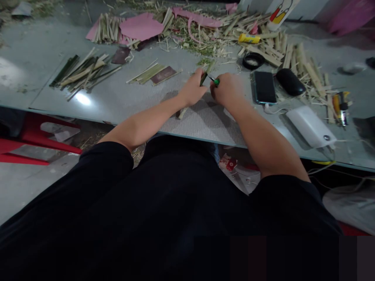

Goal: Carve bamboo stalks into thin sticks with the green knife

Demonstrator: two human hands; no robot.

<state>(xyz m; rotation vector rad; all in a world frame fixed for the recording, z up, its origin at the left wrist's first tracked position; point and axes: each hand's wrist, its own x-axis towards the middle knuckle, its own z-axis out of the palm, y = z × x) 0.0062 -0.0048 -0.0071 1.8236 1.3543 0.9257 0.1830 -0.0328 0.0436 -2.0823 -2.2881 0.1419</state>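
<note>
My left hand (191,90) is closed on a split bamboo strip (204,79), dark green on one face. A pale end of a strip (182,113) shows below this hand, near the table's front edge. In my closed right hand (227,90) is a small knife (216,81) with a green handle; its narrow metal blade points left and meets or nearly meets the strip. My fingers hide most of the handle. Left of my hands lie several flat strips (146,74) with a brown sandpaper-like piece (164,75) on them.
A pile of green strips (84,72) lies farther left. Shavings and pink paper (142,26) spread along the back. To the right are a tape roll (253,61), a phone (265,87), a black case (290,82), a white power bank (311,127) and cables. A red stool (38,134) stands lower left.
</note>
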